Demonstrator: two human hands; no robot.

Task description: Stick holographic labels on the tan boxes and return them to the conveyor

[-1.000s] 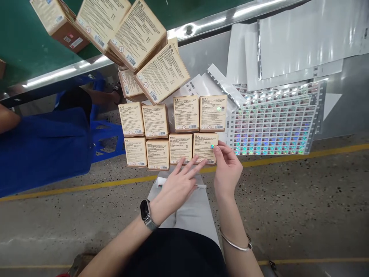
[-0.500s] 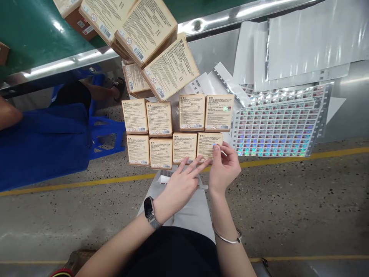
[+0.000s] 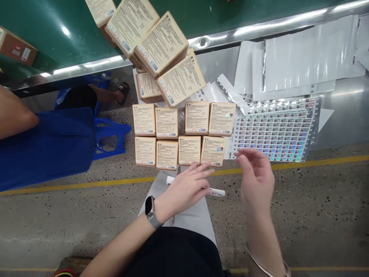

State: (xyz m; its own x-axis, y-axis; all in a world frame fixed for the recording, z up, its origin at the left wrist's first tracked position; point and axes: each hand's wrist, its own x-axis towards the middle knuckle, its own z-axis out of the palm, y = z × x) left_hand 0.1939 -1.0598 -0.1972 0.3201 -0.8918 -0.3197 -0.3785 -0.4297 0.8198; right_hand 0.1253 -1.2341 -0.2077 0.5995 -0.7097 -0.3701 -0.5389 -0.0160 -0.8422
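Observation:
Small cream boxes with printed tops stand in two rows, among them the front right box point(image 3: 213, 151) and the box behind it point(image 3: 221, 117); both bear a small shiny sticker. My left hand point(image 3: 188, 186) lies at the front edge of the front boxes, its fingers spread over the two right ones. A curled white strip point(image 3: 216, 192) passes under that hand and is held by the thumb. To the right of the boxes is my right hand point(image 3: 256, 173), thumb and fingers slightly apart, with nothing visible between them.
Sheets of shiny stickers point(image 3: 273, 134) lie at the right, with white plastic sheets point(image 3: 305, 57) behind. Larger-looking stacked boxes point(image 3: 163, 44) stand at the back. At the left are a person's arm point(image 3: 17, 115), a blue cloth point(image 3: 49, 146) and a blue stool point(image 3: 111, 138).
My right hand has let go of the front right box's sticker and moved right. The white strip shows more beside my left hand. The view has shifted, so the boxes appear further right.

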